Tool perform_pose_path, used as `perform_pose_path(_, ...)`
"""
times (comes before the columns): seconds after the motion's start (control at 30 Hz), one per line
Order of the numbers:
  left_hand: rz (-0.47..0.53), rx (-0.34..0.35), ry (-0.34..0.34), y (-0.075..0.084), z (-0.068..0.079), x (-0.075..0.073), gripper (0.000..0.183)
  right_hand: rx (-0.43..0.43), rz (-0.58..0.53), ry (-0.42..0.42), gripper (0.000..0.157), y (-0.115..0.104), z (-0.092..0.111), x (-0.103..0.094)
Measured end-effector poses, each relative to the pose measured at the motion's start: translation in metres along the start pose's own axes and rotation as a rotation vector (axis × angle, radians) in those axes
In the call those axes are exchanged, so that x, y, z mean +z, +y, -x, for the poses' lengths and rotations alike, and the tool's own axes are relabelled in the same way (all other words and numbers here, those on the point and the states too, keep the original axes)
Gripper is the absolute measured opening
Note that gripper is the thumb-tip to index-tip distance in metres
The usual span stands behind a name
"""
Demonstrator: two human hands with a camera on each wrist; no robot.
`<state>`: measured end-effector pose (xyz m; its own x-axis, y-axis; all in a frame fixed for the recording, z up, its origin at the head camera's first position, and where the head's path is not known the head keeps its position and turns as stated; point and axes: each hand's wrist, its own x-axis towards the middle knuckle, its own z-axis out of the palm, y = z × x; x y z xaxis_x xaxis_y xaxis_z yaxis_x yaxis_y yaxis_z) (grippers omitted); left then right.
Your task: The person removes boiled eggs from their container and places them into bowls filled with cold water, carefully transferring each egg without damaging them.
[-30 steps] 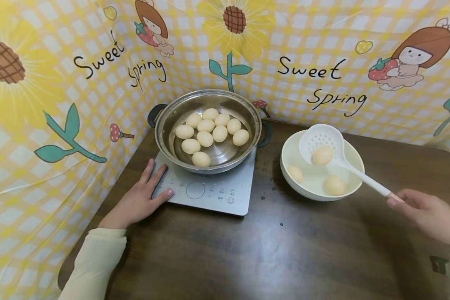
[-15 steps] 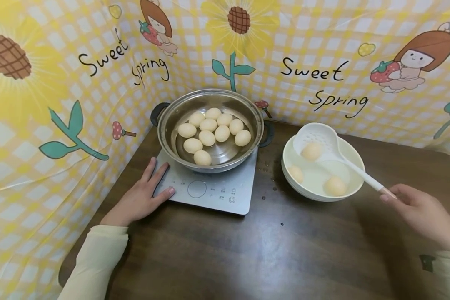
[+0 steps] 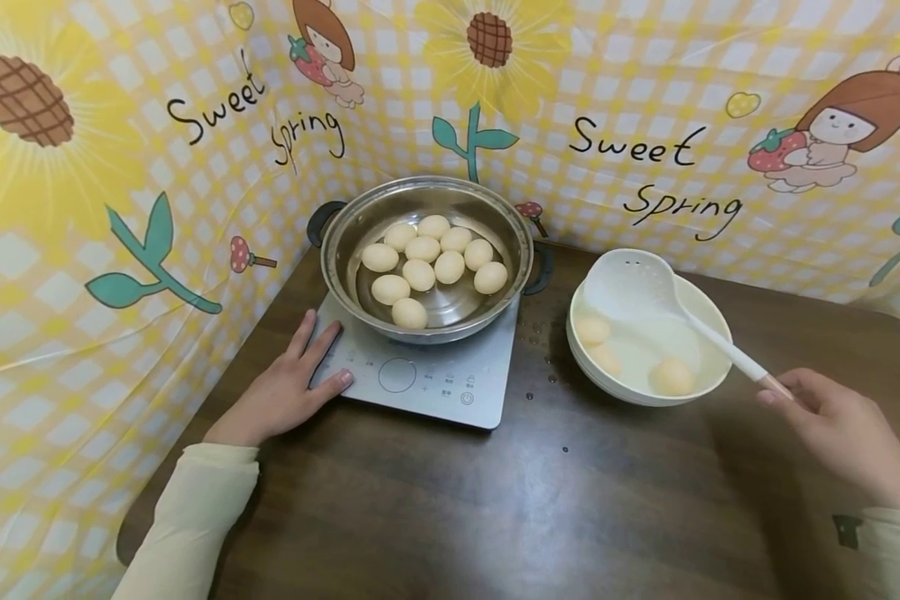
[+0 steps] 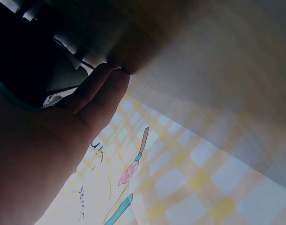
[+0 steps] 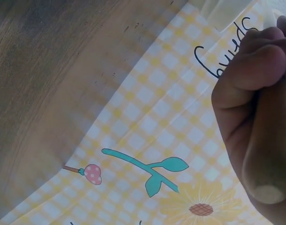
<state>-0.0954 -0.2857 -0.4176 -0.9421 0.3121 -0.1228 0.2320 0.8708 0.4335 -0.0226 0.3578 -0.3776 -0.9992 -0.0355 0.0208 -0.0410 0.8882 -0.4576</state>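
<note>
My right hand [image 3: 843, 425] grips the handle of a white slotted ladle [image 3: 630, 283]. The ladle's head is tipped over the back left of a pale bowl [image 3: 648, 396], and no egg shows in it. Three eggs sit in the bowl: two together at the left, and one egg [image 3: 671, 377] at the front. My left hand [image 3: 281, 396] rests with fingers spread at the left edge of a white induction cooker [image 3: 435, 404]. On the cooker stands a steel pot [image 3: 450, 335] with several eggs [image 3: 450, 267] inside. In the right wrist view, curled fingers [image 5: 260, 65] surround the handle.
Dark side handles flank the pot, one handle [image 3: 542, 271] facing the bowl. Water drops lie on the brown table [image 3: 570, 517] between cooker and bowl. A checked, flower-printed cloth [image 3: 540, 150] covers the walls behind and to the left.
The ladle has moved a little left and tipped over. Its egg has rolled out into the left of the bowl. My left hand stays on the cooker's edge.
</note>
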Motion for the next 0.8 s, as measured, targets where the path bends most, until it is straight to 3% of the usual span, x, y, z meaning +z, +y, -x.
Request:
perform_pose_path(0.4, 0.006, -0.002, 0.005, -0.002, -0.001, 0.0, 0.084, 0.005, -0.063, 0.057, 0.024, -0.002, 0.0, -0.004)
perform_pose_path(0.8, 0.006, 0.009, 0.014, -0.002, 0.001, -0.001, 0.084, -0.04, -0.124, 0.063, 0.02, -0.035, -0.006, -0.005)
